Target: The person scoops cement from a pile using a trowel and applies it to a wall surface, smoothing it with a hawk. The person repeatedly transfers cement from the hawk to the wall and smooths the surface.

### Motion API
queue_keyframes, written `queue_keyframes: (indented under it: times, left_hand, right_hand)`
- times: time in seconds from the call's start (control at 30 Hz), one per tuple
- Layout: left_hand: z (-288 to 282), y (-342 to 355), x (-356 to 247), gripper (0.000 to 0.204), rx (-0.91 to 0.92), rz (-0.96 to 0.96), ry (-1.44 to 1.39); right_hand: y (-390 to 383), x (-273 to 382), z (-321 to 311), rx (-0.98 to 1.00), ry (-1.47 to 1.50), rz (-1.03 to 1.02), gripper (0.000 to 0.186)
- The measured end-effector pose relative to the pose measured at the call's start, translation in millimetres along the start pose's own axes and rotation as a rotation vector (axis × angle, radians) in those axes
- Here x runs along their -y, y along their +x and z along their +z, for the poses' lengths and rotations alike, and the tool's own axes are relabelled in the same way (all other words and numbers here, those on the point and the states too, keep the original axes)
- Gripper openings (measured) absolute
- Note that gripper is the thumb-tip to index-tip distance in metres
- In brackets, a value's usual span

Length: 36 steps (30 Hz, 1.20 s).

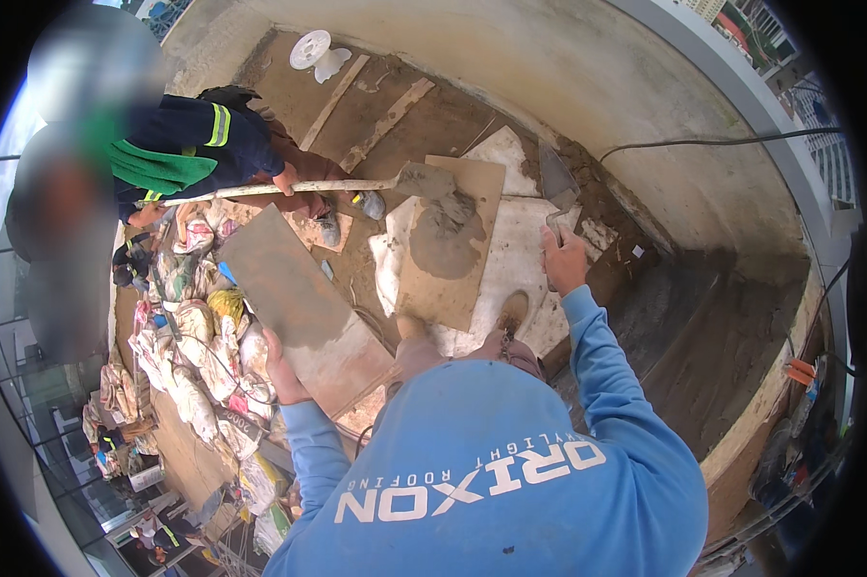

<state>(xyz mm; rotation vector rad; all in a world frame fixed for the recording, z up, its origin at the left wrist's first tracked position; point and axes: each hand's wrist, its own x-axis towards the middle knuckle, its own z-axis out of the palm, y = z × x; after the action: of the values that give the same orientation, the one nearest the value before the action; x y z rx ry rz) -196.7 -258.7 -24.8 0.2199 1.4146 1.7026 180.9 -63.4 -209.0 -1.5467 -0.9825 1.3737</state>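
My left hand (284, 370) is closed on the edge of a large flat rectangular board (351, 361), held tilted at my left side. Wet grey cement darkens much of its face. Out to the right, my right hand (566, 260) grips what looks like a trowel (562, 220), seen nearly edge-on, so its blade shows little. Below, between my hands, a brown board (440, 298) lies on the floor by my boots. On it sits a heap of wet cement (446, 240), with the blade of a shovel (426, 181) at its far edge. A co-worker's hands hold the shovel's long handle.
The co-worker (241, 144) stands at far left. White sheets (520, 250) lie under the brown board; a grey angular piece (556, 175) lies beyond. Filled sacks (198, 356) crowd the left. Wooden planks (390, 123) and a white spool (318, 54) lie farther off. A wall (626, 87) encloses the right.
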Motion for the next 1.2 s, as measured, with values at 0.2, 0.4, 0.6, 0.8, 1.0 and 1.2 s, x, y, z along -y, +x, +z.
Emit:
queue_keyframes:
  times: [0.2,0.4,0.6,0.8,1.0,1.2]
  left_hand:
    - [-7.9,-22.9,-2.9,0.053,-0.136,0.060,-0.043]
    - [-52.2,-26.8,5.3,0.054,-0.103,-0.025,-0.182]
    - [-87.1,-3.7,7.4,0.054,-0.038,-0.119,-0.299]
    - [-134.6,39.5,-5.8,0.054,0.021,-0.100,-0.373]
    - [-208.2,54.6,-36.8,0.052,-0.022,0.030,-0.435]
    - [-292.7,49.9,-58.3,0.050,-0.216,0.123,-0.436]
  right_hand:
    - [-7.5,-9.1,28.0,0.188,-0.092,-0.040,0.028]
    - [-3.3,-42.9,46.6,0.287,-0.214,-0.177,0.027]
    - [-4.3,-21.2,82.8,0.394,-0.291,0.046,0.028]
    - [14.7,17.7,194.1,0.361,0.177,0.414,0.021]
    - [9.1,35.4,274.6,0.459,0.304,0.312,0.016]
    - [-5.1,21.0,328.3,0.469,0.036,0.323,0.012]
